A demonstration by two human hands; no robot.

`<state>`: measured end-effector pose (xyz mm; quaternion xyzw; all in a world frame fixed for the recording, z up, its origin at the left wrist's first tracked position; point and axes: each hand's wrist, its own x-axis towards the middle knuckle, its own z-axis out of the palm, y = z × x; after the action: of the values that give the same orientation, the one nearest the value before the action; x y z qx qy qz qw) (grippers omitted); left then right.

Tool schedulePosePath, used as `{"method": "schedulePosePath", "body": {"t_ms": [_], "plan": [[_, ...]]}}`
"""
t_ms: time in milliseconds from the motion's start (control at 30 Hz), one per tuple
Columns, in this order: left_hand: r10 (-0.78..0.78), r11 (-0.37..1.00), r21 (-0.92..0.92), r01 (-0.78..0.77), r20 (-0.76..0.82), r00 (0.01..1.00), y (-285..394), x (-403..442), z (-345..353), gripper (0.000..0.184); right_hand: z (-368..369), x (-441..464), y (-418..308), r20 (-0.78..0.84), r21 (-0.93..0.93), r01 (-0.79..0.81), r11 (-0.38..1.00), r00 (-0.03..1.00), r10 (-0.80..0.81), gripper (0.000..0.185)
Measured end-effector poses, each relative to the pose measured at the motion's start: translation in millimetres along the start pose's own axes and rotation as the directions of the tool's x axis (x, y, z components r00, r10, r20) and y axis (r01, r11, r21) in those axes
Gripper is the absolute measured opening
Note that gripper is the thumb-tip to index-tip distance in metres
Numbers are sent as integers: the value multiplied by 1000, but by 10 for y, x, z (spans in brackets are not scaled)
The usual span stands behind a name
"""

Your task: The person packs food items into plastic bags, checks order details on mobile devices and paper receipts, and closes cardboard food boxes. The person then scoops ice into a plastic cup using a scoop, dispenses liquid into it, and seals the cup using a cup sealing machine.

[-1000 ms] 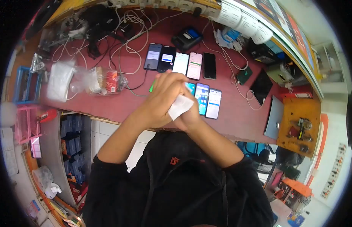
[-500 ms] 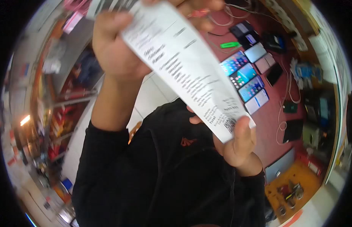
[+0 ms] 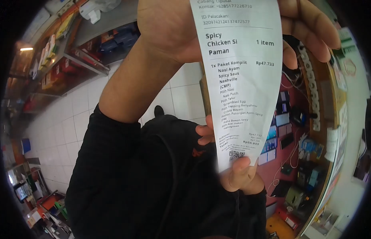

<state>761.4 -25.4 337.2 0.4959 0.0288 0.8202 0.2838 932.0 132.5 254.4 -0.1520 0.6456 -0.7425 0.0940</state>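
A long printed paper receipt (image 3: 243,87) hangs in front of my chest, its text facing the camera and its top cut off by the frame. My left hand (image 3: 167,32) is at the upper part of the receipt, with the palm left of it and loosely curled fingers showing past its right edge. Down at the lower end, my right hand (image 3: 241,175) pinches the paper beside the printed square code, thumb in front. Some fingers of my right hand show left of the paper.
To the right is a red table (image 3: 259,170) with several phones (image 3: 268,145), white cables and a dark tablet (image 3: 280,189). A row of sockets (image 3: 311,85) runs along its far side. Shelves (image 3: 117,40) stand at the upper left, over white floor tiles (image 3: 75,127).
The view has swung left, so the table now lies at the right. The small folded paper between my clasped hands has been opened out into a long receipt, now upright and sharper.
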Motion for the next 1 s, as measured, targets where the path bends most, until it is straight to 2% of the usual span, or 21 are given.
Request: {"method": "schedulePosePath", "body": {"t_ms": [67,133,267,333,367,433,467,500,533,567,600,633,667,700,767,800,867,900,933,1000], "plan": [[-18,1000,-7,18,118,993,500,-92,-70,36,315,373,12,19,1,-28,1000,999,28,95],[-44,998,50,37,127,991,1045,-151,-130,37,605,794,31,40,7,-7,1000,999,6,94],[-78,984,163,76,6,997,1950,-85,-459,36,917,1715,28,52,56,-19,998,998,16,93],[-73,970,228,82,-46,996,2282,-212,-445,33,1079,2004,129,118,47,20,999,993,-25,89],[-76,960,263,97,-88,993,2394,-322,-446,32,1152,2086,196,101,53,22,998,995,-28,89],[-106,927,335,167,-194,975,2467,-598,-460,29,1255,2108,388,62,257,41,966,996,-58,75],[-131,900,371,228,-269,954,2488,-735,-583,28,1333,2377,483,61,491,98,865,987,-146,69],[-151,858,420,295,-343,927,2452,-882,-733,27,1395,2579,581,-18,624,114,773,991,-132,65],[-166,795,483,366,-408,898,2380,-1018,-892,26,1373,2763,685,-31,733,70,676,997,-69,62],[-113,630,669,394,-424,899,2255,-1192,-1136,26,1356,2961,748,-53,799,68,598,998,-43,67],[-44,422,812,403,-426,904,2110,-1397,-1377,26,1231,3134,1010,-3,840,6,542,1000,-7,62],[-39,28,909,416,-414,909,2025,-1525,-1542,31,1129,3265,1227,-19,833,-22,553,998,68,57],[-32,-375,854,360,-400,916,1969,-1631,-1686,36,1058,3382,1407,-30,829,-55,557,989,142,54],[-41,-364,861,355,-396,917,1896,-1712,-1793,36,1006,3478,1529,-45,827,-44,560,989,144,54],[101,-732,529,429,-539,836,1789,-1853,-1992,39,917,3714,1757,-77,892,-47,449,964,255,44],[101,-733,527,431,-541,835,1779,-1961,-2165,39,874,3832,1989,-75,894,-49,446,964,256,44],[207,-787,331,520,-653,728,1810,-2142,-2462,47,815,4049,2417,-90,655,-223,722,926,368,40],[232,-789,245,563,-730,643,1916,-2108,-2555,56,791,4201,2432,-119,731,-229,643,885,450,34],[228,-789,247,563,-733,641,2040,-2140,-2656,56,648,4338,2590,-122,733,-228,641,883,454,34],[223,-650,369,664,-742,632,2399,-2245,-2832,62,254,4703,3297,-185,727,-300,617,780,597,17]]}}
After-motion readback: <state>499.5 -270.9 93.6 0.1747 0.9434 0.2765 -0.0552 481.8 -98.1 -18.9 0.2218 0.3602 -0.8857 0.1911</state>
